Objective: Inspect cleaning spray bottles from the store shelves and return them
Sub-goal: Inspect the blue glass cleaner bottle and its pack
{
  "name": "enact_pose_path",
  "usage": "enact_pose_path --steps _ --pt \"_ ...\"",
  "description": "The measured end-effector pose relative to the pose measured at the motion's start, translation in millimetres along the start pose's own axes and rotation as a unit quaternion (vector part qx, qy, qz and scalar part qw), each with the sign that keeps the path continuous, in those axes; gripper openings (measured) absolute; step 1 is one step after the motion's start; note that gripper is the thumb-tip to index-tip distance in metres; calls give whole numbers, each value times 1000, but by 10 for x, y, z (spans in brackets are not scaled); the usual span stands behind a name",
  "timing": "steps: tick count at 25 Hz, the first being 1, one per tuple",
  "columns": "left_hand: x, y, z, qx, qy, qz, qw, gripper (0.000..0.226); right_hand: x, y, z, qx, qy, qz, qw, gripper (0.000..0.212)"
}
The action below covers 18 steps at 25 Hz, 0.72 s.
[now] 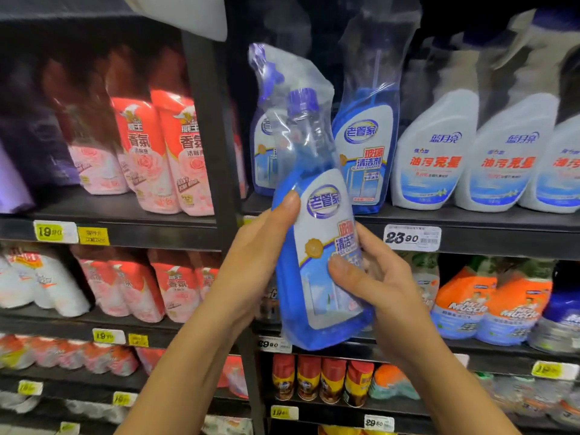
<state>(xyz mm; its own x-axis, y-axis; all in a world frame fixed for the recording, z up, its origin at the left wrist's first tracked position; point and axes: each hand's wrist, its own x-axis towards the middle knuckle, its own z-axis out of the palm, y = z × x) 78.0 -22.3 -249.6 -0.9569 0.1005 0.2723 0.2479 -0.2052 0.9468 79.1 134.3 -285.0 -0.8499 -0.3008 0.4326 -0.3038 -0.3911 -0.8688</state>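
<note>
A blue glass-cleaner bottle (317, 233) in a clear plastic wrap, with a purple cap and a white label, is held up in front of the shelves, tilted slightly left. My left hand (260, 249) grips its left side, thumb on the label's edge. My right hand (373, 277) grips its right side, thumb pressed across the lower label. Two more wrapped blue bottles of the same kind, one on the left (265, 133) and one on the right (364, 146), stand behind it on the shelf (470, 221).
White spray bottles (436, 152) with blue labels fill the shelf to the right. Red and pink refill pouches (163, 152) line the left shelves. Orange-topped bottles (489, 302) and red-capped cans (323, 381) sit on lower shelves. A dark upright post (213, 152) divides the bays.
</note>
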Motion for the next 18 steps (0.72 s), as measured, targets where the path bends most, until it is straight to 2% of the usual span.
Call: enact_pose_path --steps 2,4,9,11,14,18 --pt "94 13 -33 35 36 43 998 37 90 25 22 -20 41 -9 999 46" --pt "171 26 -78 25 61 80 995 31 232 35 67 -44 75 -29 996 47" --pt "319 -82 -194 11 108 121 987 46 656 90 156 -108 169 -60 978 71" --pt "372 -148 -228 37 97 138 985 53 788 116 142 -133 195 -82 968 67" --pt "525 -204 -217 50 76 164 982 52 936 151 127 -185 213 -127 951 52" --pt "757 -244 -184 43 104 180 977 55 1092 145 149 -286 248 -177 909 51"
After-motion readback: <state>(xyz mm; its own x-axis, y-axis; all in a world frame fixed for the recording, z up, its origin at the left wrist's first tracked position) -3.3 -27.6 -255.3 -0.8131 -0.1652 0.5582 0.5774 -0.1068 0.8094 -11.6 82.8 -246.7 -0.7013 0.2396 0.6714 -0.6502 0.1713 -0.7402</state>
